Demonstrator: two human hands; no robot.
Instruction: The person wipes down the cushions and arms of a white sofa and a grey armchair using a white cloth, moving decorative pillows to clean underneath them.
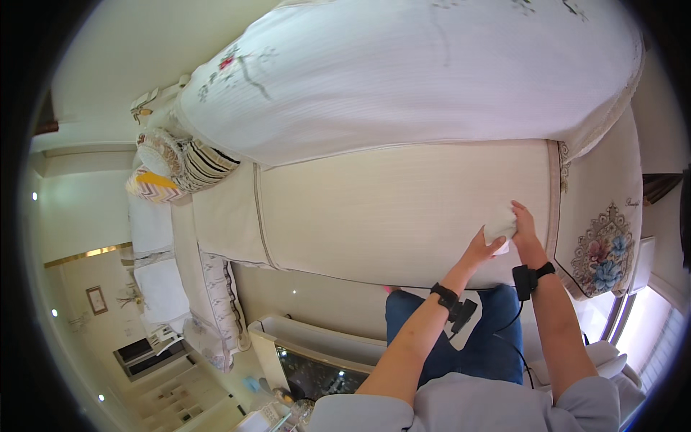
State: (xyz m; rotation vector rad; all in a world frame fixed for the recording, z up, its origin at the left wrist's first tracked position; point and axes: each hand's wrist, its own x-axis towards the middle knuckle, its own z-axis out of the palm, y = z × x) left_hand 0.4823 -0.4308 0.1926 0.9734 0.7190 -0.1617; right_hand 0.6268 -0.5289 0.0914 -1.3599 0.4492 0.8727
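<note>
A small white object [500, 225], which looks like a folded cloth or wad of tissue, is between my two hands above the sofa seat. My left hand [482, 248] grips its near left side, with the thumb across it. The fingers of my right hand [526, 225] press against its right side. Below both hands spreads the beige seat cover [388, 216] of a long sofa, near its right end. Black straps with small modules circle both wrists.
A white embroidered cover [410, 86] drapes the sofa back. Patterned cushions [208, 164] lean in the left corner. The armrest cover [599, 216] at right bears a floral motif. Behind me at lower left stands a coffee table [318, 372] with a dark glossy top. Cables hang from the wrist modules.
</note>
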